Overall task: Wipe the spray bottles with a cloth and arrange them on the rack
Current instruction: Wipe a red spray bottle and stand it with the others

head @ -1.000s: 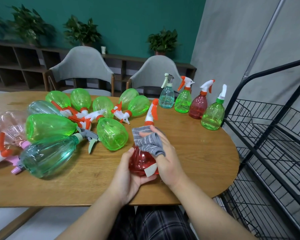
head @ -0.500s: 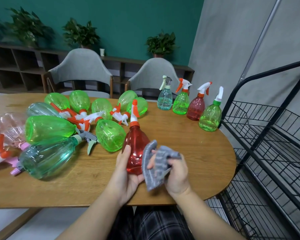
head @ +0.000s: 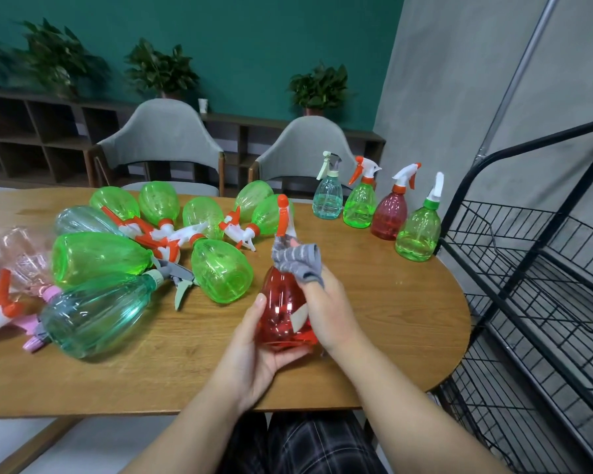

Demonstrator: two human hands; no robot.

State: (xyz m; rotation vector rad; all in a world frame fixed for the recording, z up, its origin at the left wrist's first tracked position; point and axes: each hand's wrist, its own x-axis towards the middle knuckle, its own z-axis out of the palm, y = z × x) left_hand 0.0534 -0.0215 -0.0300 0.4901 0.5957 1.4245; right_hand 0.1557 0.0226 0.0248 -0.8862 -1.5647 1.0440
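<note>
A red spray bottle (head: 279, 309) with an orange and white trigger stands upright above the wooden table (head: 374, 295). My left hand (head: 254, 347) cups its base and left side. My right hand (head: 326, 309) presses a grey striped cloth (head: 298, 260) against the bottle's neck and right shoulder. Several green, teal and pink bottles (head: 96, 254) lie on their sides at the table's left. Four bottles (head: 389, 213) stand upright in a row at the far right edge. The black wire rack (head: 534, 302) stands to the right of the table.
Two grey chairs (head: 161, 138) sit behind the table. A dark low shelf (head: 31, 131) with potted plants runs along the teal wall. A metal pole (head: 514, 73) leans against the grey wall above the rack. The rack's shelves hold nothing visible.
My right hand has carried the cloth from beside the bottle's lower right up onto its neck and shoulder. The bottle has turned in my left hand, its trigger now facing away.
</note>
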